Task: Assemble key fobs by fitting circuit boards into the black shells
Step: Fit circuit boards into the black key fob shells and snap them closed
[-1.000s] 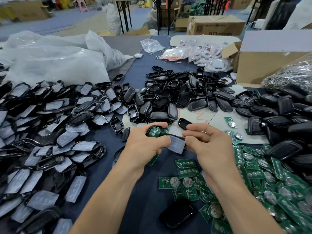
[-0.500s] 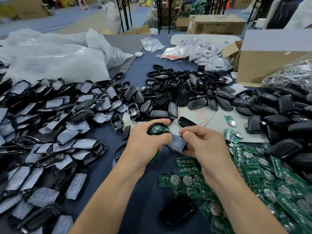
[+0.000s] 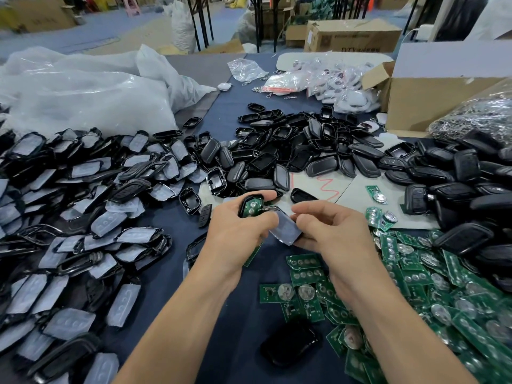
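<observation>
My left hand (image 3: 238,231) grips a black shell (image 3: 250,205) with a green circuit board seated inside it, held over the middle of the table. My right hand (image 3: 329,231) holds a second shell half with a grey rubber button pad (image 3: 285,228) facing up, close against the left hand's piece. Loose green circuit boards (image 3: 415,278) lie heaped at the lower right. Empty black shells (image 3: 277,156) are piled behind the hands.
A big heap of shells with grey pads (image 3: 69,217) fills the left. More black shells (image 3: 457,176) lie at the right. A lone black shell (image 3: 291,347) sits near the front edge. A cardboard box (image 3: 432,98) and plastic bags (image 3: 83,90) stand at the back.
Both hands have stayed in the middle; the right hand has tilted the grey-padded half downward, and the left hand's shell now shows its board more plainly.
</observation>
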Tool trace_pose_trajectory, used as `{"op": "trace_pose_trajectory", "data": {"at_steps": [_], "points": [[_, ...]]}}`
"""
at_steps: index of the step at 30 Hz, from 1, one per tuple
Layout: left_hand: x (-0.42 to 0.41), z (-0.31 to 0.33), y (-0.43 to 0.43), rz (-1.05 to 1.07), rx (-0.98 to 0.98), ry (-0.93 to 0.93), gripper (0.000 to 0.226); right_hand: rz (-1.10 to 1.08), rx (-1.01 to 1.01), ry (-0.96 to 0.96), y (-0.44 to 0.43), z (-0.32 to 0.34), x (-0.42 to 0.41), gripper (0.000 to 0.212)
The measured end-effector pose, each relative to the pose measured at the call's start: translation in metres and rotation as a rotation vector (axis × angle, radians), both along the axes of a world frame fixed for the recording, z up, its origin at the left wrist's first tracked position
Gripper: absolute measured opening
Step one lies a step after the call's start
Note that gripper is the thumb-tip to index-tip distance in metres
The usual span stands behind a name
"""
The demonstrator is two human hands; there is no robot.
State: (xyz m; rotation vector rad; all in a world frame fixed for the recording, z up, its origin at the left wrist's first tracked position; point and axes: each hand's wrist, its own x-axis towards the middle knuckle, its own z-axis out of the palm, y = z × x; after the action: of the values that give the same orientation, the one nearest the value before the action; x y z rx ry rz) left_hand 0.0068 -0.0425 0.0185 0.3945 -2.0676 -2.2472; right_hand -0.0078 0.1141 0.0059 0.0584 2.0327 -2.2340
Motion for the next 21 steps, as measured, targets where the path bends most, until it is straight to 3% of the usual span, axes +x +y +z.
{"op": "trace_pose_trajectory", "data": {"at_steps": [4, 8, 10, 14, 18, 21], "points": [[-0.0002, -0.0002, -0.0018, 0.012, 0.095, -0.028, 0.034, -0.003, 0.046, 0.021, -0.0019, 0.0052, 0.0025, 0.02], [0.0001, 0.0006, 0.0012, 0.033, 0.134, -0.061, 0.029, -0.047, 0.418, 0.244, -0.001, 0.0067, 0.0074, 0.011], [-0.0002, 0.0012, 0.003, 0.029, 0.169, -0.077, 0.024, -0.054, 0.472, 0.281, -0.0026, 0.0063, 0.008, 0.015], [0.0, 0.0038, 0.0022, -0.017, 0.3, -0.098, 0.006, -0.088, 0.37, 0.22, -0.0017, 0.0007, 0.004, 0.013], [-0.0001, 0.0044, 0.0001, -0.029, 0.302, -0.104, 0.017, -0.121, 0.163, 0.13, 0.0002, -0.0016, 0.0002, 0.005], [0.0009, 0.0037, -0.0024, -0.026, 0.206, -0.093, 0.026, -0.137, 0.095, 0.112, 0.0015, -0.0007, -0.0013, 0.017]]}}
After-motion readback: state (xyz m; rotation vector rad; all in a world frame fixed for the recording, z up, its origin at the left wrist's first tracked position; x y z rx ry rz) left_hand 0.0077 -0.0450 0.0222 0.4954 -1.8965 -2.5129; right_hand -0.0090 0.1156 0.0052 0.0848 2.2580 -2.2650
